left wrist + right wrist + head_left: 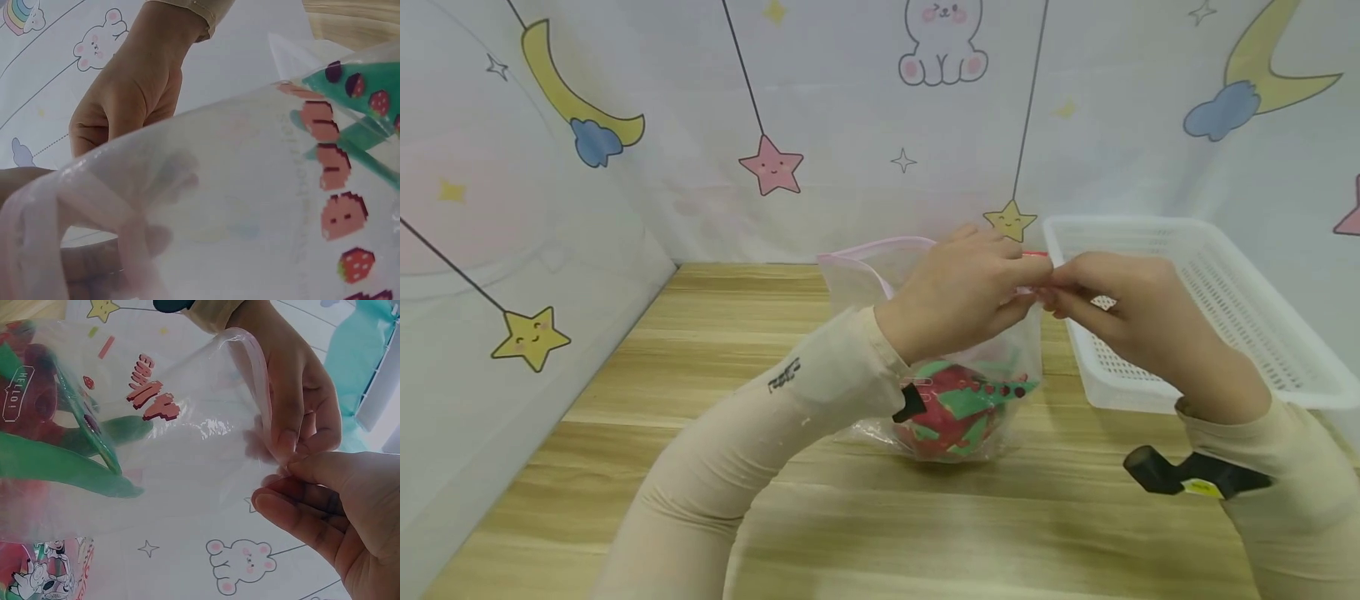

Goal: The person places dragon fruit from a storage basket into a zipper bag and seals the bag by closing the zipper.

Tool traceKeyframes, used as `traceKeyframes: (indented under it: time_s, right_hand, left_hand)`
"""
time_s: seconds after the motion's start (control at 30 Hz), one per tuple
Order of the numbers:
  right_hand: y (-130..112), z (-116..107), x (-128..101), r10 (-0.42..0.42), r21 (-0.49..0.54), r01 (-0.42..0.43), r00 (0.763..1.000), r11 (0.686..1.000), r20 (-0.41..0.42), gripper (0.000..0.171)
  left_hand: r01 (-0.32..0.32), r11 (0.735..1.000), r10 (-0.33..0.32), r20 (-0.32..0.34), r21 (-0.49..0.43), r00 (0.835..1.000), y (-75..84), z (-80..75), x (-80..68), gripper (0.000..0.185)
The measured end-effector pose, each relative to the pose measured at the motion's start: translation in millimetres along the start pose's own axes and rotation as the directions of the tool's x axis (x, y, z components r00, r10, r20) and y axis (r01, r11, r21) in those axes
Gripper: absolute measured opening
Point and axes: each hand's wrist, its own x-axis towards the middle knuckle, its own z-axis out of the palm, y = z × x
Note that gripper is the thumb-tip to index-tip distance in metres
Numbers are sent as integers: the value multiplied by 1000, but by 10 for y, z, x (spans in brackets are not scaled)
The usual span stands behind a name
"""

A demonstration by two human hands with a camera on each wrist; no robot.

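Observation:
A clear zip bag (850, 292) with a pink zip edge and printed strawberries stands on the table, its mouth gaping on the left. Inside lies a red dragon fruit (936, 425) with green scales, partly covered by the print. My left hand (966, 287) pinches the zip edge near the bag's right corner. Against its fingertips, my right hand (1127, 308) pinches that same corner between thumb and fingers. In the right wrist view the fingertips of the right hand (356, 519) meet the left hand (303, 387) at the pink strip. The left wrist view shows the bag's film (219, 187) over some fingers.
To the right stands a white perforated basket (1285, 308), close behind the right hand. Another printed packet (47, 572) shows at the lower left of the right wrist view. A patterned cloth (850, 100) hangs behind the wooden table (700, 350).

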Motion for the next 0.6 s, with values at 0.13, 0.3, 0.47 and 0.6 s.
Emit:
traceKeyframes:
  time_s: [0.13,0.3,0.47,0.6]
  right_hand:
    - [1,-13,9,-9,30,9,1000,1000,8,17]
    - [18,-45,-9,-6,9,6,1000,1000,22,15]
    - [51,-60,-47,12,4,-12,1000,1000,24,23]
    - [65,-53,-38,2,19,-2,1000,1000,11,12]
  left_hand:
    - [10,1000,-10,7,13,1000,4,-11,-16,6]
    - [25,1000,-25,22,-1,999,-8,-32,-55,5]
    - [44,999,-43,49,-31,998,-20,-53,-106,10]
    - [47,998,-44,58,-47,997,-17,-67,-122,10]
